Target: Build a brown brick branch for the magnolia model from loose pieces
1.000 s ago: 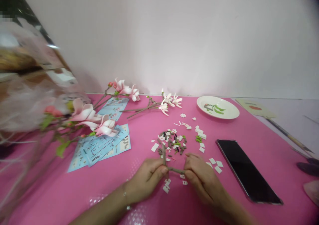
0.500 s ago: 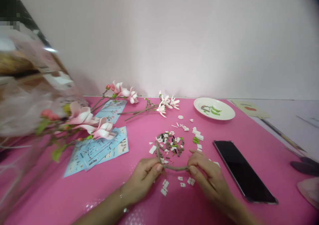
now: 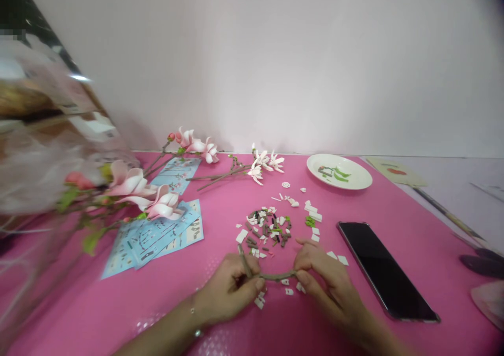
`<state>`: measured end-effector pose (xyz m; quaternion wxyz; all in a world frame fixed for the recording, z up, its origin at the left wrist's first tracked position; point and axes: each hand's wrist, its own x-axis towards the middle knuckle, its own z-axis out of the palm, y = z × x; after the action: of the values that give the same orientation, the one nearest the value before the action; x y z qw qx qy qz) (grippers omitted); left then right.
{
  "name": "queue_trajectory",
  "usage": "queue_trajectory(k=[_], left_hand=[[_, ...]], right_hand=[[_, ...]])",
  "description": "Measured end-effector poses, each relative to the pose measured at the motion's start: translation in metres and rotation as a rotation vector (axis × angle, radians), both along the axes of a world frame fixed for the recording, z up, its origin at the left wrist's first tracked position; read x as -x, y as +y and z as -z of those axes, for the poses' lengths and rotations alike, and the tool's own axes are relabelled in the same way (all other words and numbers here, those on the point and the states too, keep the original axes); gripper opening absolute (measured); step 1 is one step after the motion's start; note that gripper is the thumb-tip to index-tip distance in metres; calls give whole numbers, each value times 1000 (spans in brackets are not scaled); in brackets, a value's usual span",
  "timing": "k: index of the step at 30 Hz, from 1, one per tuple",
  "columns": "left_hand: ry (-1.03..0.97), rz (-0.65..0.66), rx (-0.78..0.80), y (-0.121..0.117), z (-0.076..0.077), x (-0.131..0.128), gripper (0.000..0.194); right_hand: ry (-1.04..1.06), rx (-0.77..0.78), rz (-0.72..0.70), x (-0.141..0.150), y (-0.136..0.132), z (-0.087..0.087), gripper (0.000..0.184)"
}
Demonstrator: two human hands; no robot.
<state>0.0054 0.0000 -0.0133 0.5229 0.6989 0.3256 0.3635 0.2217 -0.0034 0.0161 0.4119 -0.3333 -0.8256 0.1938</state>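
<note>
Both my hands are low in the middle of the pink mat, holding a jointed brown brick-built branch between them. My left hand grips its bent end, and a short section sticks up and to the left past my fingers. My right hand pinches the other end. A loose heap of small brown, white and green plastic bricks lies just beyond my hands. Small white plates lie below the branch, close to my fingers.
A black smartphone lies to the right of my right hand. Farther back are a white plate holding green leaf pieces, finished brick magnolia stems, and blue instruction sheets. A blurred wrapped bouquet intrudes at left.
The upright end of the branch now leans farther left, and my left hand has turned around it. My right hand stays nearly in place. The view has shifted only slightly.
</note>
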Motion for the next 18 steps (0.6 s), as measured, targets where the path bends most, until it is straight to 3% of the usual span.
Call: queue_trajectory(k=[9, 18], left_hand=[[32, 23, -43, -2, -11, -4, 30], [108, -9, -138, 0, -7, -4, 20]], right_hand=[[-61, -61, -58, 3, -2, 5, 14], [-94, -129, -58, 6, 0, -2, 14]])
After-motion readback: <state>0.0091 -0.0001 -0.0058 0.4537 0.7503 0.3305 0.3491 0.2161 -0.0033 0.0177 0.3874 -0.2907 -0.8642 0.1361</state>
